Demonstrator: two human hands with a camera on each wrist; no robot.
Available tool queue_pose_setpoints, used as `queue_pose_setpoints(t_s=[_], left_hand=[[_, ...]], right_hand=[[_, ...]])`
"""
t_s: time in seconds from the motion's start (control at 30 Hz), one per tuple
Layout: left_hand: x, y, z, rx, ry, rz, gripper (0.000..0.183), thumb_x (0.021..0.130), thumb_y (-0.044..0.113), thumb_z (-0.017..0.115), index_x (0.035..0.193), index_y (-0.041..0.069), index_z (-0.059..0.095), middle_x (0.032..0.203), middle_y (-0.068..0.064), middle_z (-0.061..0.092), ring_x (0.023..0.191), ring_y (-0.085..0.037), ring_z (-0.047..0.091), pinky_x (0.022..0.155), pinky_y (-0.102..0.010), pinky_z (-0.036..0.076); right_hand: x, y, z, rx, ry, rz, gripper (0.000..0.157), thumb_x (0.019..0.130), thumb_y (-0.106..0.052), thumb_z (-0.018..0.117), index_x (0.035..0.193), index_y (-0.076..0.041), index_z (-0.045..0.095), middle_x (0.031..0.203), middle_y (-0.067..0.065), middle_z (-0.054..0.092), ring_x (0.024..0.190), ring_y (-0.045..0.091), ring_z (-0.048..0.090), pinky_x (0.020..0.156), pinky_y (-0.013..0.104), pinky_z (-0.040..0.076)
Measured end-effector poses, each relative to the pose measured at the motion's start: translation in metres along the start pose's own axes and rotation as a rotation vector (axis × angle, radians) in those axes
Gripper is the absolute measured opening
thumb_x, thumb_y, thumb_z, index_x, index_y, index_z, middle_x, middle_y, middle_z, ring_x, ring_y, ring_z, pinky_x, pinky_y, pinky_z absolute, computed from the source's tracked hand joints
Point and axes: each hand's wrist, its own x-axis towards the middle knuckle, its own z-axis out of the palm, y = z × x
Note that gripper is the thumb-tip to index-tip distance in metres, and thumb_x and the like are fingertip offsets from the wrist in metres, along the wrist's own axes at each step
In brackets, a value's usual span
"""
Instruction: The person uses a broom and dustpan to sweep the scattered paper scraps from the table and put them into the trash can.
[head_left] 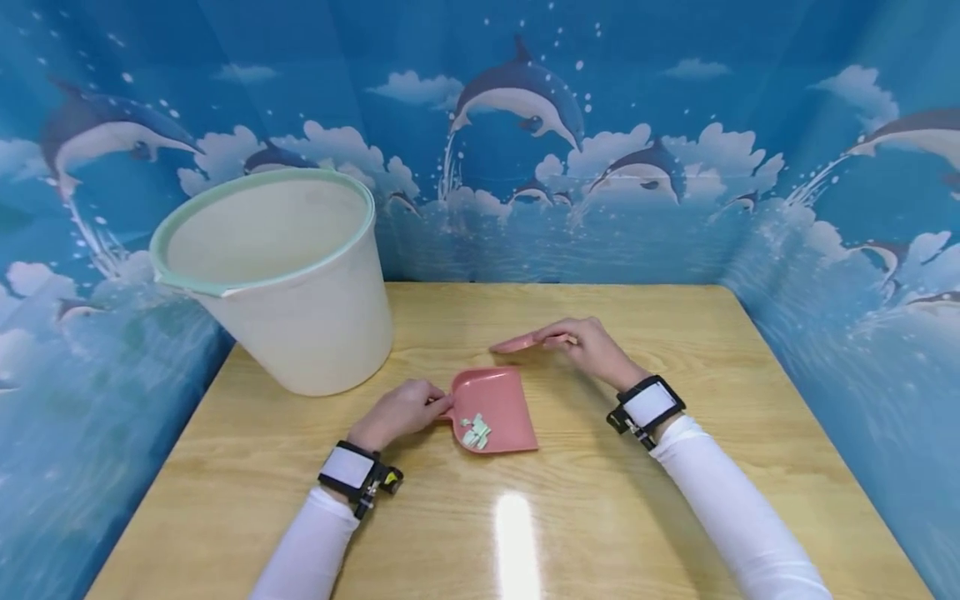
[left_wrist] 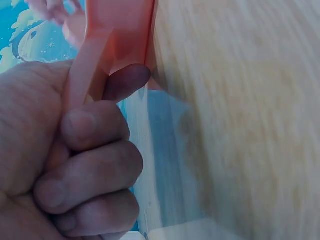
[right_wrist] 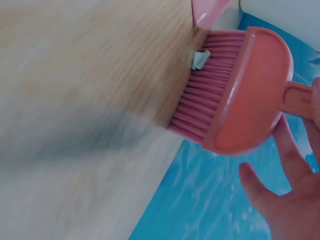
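A pink dustpan [head_left: 504,408] lies on the table with several pale green scraps [head_left: 477,432] gathered near its handle side. My left hand [head_left: 401,410] grips the dustpan's short handle, fingers curled round it in the left wrist view [left_wrist: 80,85]. Above and behind the pan, my right hand [head_left: 596,350] holds a small pink brush [right_wrist: 255,95] by its handle. The brush's bristles [right_wrist: 212,85] point at the tabletop, and one pale scrap [right_wrist: 201,59] sits against them. In the head view the brush is seen nearly edge-on, so its bristles are hidden.
A large white bucket [head_left: 322,325] with a green rim stands at the back left, left of the dustpan. The wooden table [head_left: 660,517] is bounded by a blue dolphin-print curtain [head_left: 480,242] at the back and both sides.
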Motion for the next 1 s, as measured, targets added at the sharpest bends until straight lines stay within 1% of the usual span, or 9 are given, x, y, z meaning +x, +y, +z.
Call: queue_pose_setpoints(t_s=[0.13,0.23,0.37,0.47,0.53,0.63,0.7,0.87,1.0], left_hand=[[-0.003,0.002,-0.002,0.0,0.006,-0.02,0.026,0.099,0.038,0.054,0.084,0.026,0.072,0.06,0.004,0.05,0.056,-0.011,0.048,0.05,-0.028,0.037],[-0.002,0.003,-0.004,0.0,0.002,-0.011,0.027,0.099,0.039,0.054,0.084,0.025,0.071,0.061,0.005,0.05,0.056,-0.011,0.048,0.05,-0.027,0.037],[-0.002,0.002,-0.006,-0.006,0.004,-0.008,0.028,0.099,0.039,0.053,0.081,0.025,0.071,0.059,0.004,0.048,0.054,-0.011,0.046,0.049,-0.027,0.036],[-0.003,0.001,-0.007,-0.008,0.005,-0.018,0.03,0.099,0.039,0.053,0.079,0.025,0.07,0.059,0.004,0.047,0.054,-0.011,0.047,0.049,-0.027,0.036],[-0.003,0.0,-0.008,-0.007,0.003,-0.017,0.031,0.099,0.04,0.053,0.077,0.025,0.069,0.059,0.004,0.047,0.055,-0.011,0.047,0.049,-0.027,0.036],[-0.002,0.0,-0.008,-0.007,0.005,-0.012,0.034,0.099,0.039,0.052,0.075,0.023,0.069,0.058,0.005,0.045,0.054,-0.011,0.046,0.05,-0.027,0.035],[-0.001,0.0,-0.007,-0.006,0.006,-0.015,0.035,0.1,0.039,0.052,0.074,0.022,0.068,0.058,0.005,0.044,0.054,-0.01,0.045,0.049,-0.027,0.034],[0.0,0.001,-0.004,-0.013,-0.005,-0.026,0.035,0.099,0.039,0.052,0.073,0.022,0.068,0.057,0.005,0.043,0.052,-0.01,0.044,0.048,-0.027,0.033],[0.001,0.003,-0.002,-0.018,-0.009,-0.027,0.033,0.099,0.04,0.052,0.076,0.023,0.069,0.058,0.004,0.044,0.053,-0.011,0.044,0.049,-0.027,0.034]], right_hand=[[-0.027,-0.009,-0.015,-0.02,-0.002,-0.006,0.02,0.087,-0.001,0.068,0.106,-0.007,0.072,0.104,0.008,0.073,0.096,0.02,0.066,0.08,0.044,0.055],[-0.048,-0.017,-0.021,-0.05,0.007,-0.014,0.021,0.088,-0.003,0.069,0.107,-0.01,0.072,0.104,0.005,0.073,0.096,0.015,0.065,0.078,0.041,0.056],[-0.065,-0.037,-0.02,-0.08,0.036,-0.094,0.025,0.085,-0.001,0.071,0.108,-0.011,0.071,0.104,0.004,0.072,0.096,0.014,0.065,0.076,0.04,0.056],[-0.069,-0.049,-0.018,-0.118,0.106,-0.165,0.031,0.081,0.003,0.073,0.109,-0.009,0.071,0.108,0.008,0.071,0.098,0.018,0.065,0.076,0.041,0.056],[-0.068,-0.052,-0.018,-0.164,0.194,-0.195,0.036,0.077,0.007,0.075,0.11,-0.007,0.071,0.111,0.011,0.069,0.098,0.021,0.065,0.074,0.042,0.056],[-0.063,-0.048,-0.019,-0.218,0.329,-0.195,0.04,0.074,0.011,0.075,0.11,-0.005,0.071,0.111,0.012,0.069,0.096,0.022,0.065,0.073,0.043,0.056],[-0.061,-0.041,-0.018,-0.241,0.382,-0.181,0.039,0.076,0.01,0.075,0.111,-0.005,0.07,0.108,0.011,0.07,0.096,0.021,0.065,0.074,0.043,0.056],[-0.064,-0.026,-0.006,-0.247,0.404,-0.131,0.032,0.08,0.003,0.075,0.11,-0.006,0.07,0.104,0.008,0.071,0.096,0.019,0.065,0.077,0.043,0.055],[-0.071,-0.028,0.008,-0.249,0.376,-0.097,0.029,0.083,-0.003,0.074,0.111,-0.007,0.07,0.102,0.008,0.072,0.092,0.018,0.066,0.069,0.039,0.058]])
